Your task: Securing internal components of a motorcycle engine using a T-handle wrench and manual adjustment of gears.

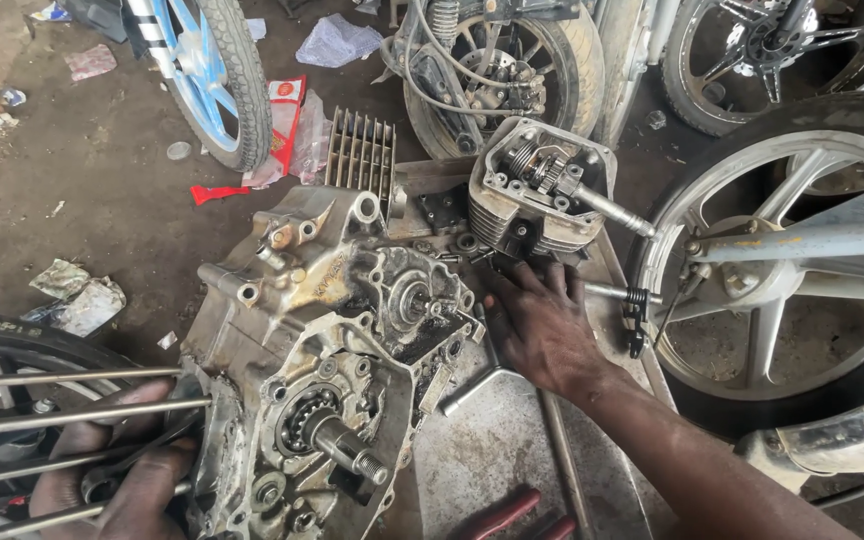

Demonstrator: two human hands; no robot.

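Crumpled pale wrappers [80, 298] lie on the dirt floor at left. The left hand [137, 470] grips the engine crankcase [312, 370] edge. A red-and-white packet [287, 120] lies behind it. The right hand [542, 325], fingers spread, rests flat beside the finned cylinder head [537, 195].

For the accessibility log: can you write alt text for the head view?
A greasy motorcycle engine crankcase stands on a metal tray; the right hand rests flat on the tray beside it, below a finned cylinder head. The left hand grips long studs at the crankcase's left side, with motorcycle wheels around.
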